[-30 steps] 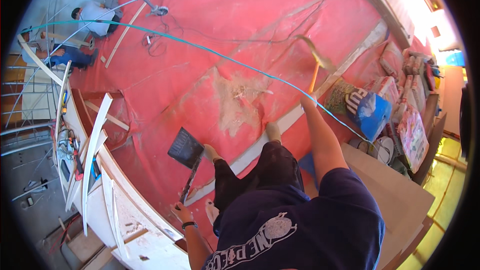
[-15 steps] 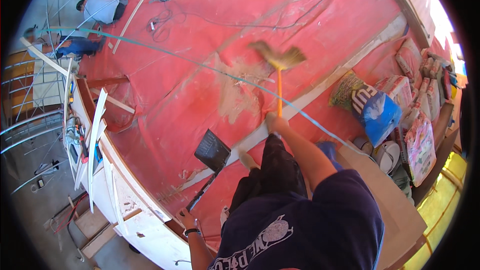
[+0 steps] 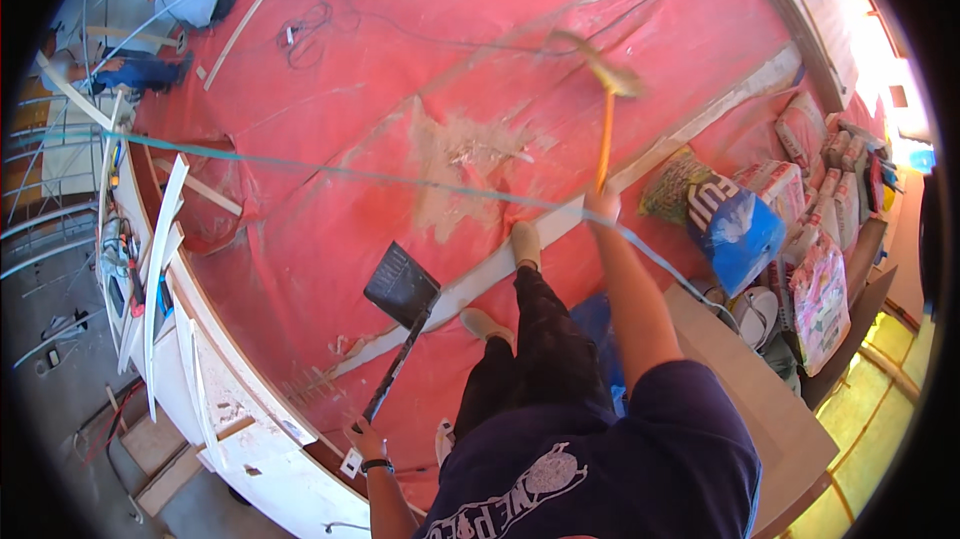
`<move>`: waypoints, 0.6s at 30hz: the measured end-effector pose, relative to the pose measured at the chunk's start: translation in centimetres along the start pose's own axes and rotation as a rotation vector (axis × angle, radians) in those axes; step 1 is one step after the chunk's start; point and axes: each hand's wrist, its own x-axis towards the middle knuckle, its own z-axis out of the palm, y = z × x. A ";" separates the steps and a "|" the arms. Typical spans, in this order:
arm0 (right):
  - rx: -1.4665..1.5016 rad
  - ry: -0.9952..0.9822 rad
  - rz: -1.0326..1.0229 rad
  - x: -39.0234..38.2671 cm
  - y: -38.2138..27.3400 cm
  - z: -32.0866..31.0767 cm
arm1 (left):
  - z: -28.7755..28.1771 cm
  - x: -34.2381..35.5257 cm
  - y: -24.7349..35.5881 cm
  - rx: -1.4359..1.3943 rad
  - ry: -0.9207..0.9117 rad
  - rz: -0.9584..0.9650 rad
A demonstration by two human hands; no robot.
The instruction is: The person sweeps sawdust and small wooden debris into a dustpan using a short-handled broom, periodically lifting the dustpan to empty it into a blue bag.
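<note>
My right hand (image 3: 603,205) is closed round the orange handle of a broom (image 3: 607,134), arm stretched forward. The bristle head, smeared by motion, is beyond the hand over the red sheet (image 3: 330,189). My left hand (image 3: 366,436) grips the end of the black handle of a long-handled dustpan (image 3: 402,285). Its flat black pan lies tilted near my left foot. Pale brown dust and scraps (image 3: 460,154) are spread on the sheet ahead of my feet, between pan and broom.
A teal strap (image 3: 400,179) crosses in front of me. Sacks (image 3: 735,234) and a bucket (image 3: 757,311) stand at right. A curved white ledge (image 3: 270,379) with wood strips borders the left. A black cable (image 3: 470,42) lies ahead. Two people (image 3: 190,1) work at far left.
The broom has swung right, its head turning from broad to narrow. My right arm has followed to the right. The dustpan stays in my left hand, slightly shifted in view.
</note>
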 end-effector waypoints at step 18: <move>-0.681 -0.312 -0.189 6.6 -4.1 5.2 | -0.5 -1.8 -2.8 0.055 0.047 -0.054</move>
